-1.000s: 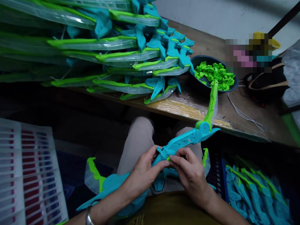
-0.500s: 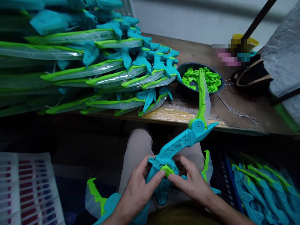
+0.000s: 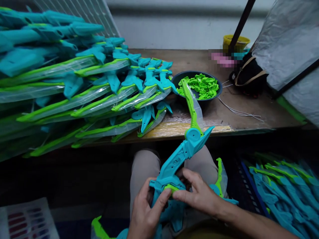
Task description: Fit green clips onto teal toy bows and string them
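A turquoise plastic toy bow [image 3: 174, 162] with a green limb and clear film stands tilted over my lap, its upper end reaching above the table edge. At its middle sits a small green plastic piece [image 3: 171, 188]. My left hand [image 3: 151, 209] is closed round the left side of the bow's middle, thumb on the green piece. From the right, my right hand [image 3: 199, 192] grips the same part, its thumb against the green piece and its other fingers partly hidden behind. Below the hands, more turquoise plastic [image 3: 171, 215] lies in my lap.
Similar bows are stacked in a large pile [image 3: 99, 89] on the table's left. A dark bowl [image 3: 175, 78] of green pieces stands behind the held bow, with white cords [image 3: 239, 111] to its right. A blue crate [image 3: 251, 186] of bows is at lower right.
The view has shifted, so the table things appear farther left and the pile lower. Both hands still hold the bow, with the thumbs pressed at the green piece.
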Tool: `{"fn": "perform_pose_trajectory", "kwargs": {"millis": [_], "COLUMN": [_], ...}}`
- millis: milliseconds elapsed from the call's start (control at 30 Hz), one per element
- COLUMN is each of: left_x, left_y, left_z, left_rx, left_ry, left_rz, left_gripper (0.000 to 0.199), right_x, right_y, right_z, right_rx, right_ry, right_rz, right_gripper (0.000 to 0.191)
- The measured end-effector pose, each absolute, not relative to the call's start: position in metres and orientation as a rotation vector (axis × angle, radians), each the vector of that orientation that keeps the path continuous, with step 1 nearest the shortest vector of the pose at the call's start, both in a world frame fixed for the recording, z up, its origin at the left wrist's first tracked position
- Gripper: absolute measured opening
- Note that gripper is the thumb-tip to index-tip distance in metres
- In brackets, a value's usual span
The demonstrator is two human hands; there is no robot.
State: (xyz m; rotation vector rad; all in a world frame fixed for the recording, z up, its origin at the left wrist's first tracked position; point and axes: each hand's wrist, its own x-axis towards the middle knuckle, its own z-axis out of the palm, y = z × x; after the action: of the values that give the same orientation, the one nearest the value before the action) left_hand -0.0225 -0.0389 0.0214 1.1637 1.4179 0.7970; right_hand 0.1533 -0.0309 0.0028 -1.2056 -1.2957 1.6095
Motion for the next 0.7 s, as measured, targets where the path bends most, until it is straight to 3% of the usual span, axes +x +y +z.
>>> {"fn": "perform_pose_trajectory", "kwargs": {"millis": [367, 567, 700], "left_x": [-0.016, -0.019, -0.026], "left_y": [-0.030, -0.022, -0.006], "left_z": [0.018, 0.014, 0.022], "left_rx": [1.161, 1.018, 0.960], "left_ry": [1.404, 1.336, 1.296], "left_rz": [0.791, 0.711, 0.681], "left_gripper": [0.039, 0.050, 0.070], "right_x": [0.158, 0.156, 0.176], "right_y": [-0.029, -0.025, -0.013], "right_z": [-0.004, -0.006, 0.003], "right_rx": [-1.286, -1.399, -1.249], "right_ry": [-1.326, -1.267, -1.436], "right_rz": [1.535, 1.536, 1.652], "right_gripper": [0.028, 0.027, 0.043]}}
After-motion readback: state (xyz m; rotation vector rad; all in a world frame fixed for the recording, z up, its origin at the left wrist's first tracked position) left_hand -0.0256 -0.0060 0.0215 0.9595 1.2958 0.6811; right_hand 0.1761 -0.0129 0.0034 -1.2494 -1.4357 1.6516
